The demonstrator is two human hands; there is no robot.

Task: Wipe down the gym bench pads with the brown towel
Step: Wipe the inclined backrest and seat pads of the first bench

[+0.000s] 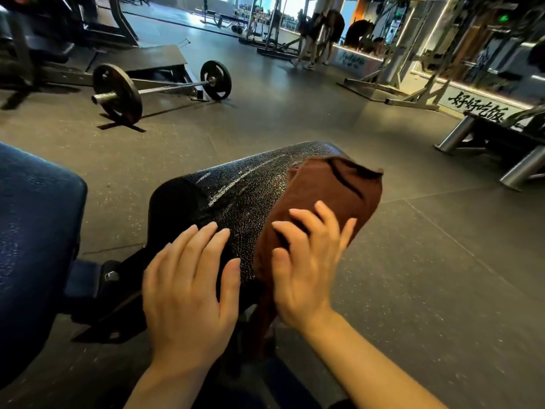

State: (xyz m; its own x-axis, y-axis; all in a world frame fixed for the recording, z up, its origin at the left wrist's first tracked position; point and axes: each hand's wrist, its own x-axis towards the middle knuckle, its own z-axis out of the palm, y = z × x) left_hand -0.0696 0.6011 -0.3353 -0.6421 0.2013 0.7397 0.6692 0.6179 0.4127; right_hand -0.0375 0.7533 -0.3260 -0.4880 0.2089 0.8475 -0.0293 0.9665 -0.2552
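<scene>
Dark rubber gym flooring fills the scene, with racks and machine frames along the far wall. Beyond the fingertips of both hands, a black cracked-vinyl bench pad runs away from the viewer, its surface glossy and finely crazed. Left hand: fingers straight and slightly spread, palm down, resting on the near end of the pad, holding nothing. Right hand: fingers straight and fanned apart, pressing flat on the brown towel, which drapes over the right side of the pad just beside the left hand and extends past the right fingertips to the pad's far end; a strip of the towel hangs down below the right palm. Black lines mark the towel's far portion. Left of the left hand, apart from the pad, stands a blue padded cushion, joined toward it by a dark metal bracket. Well beyond the left hand, a loaded barbell lies on the floor with a black plate at each end. Far beyond the right hand, a person stands near a bright window.
</scene>
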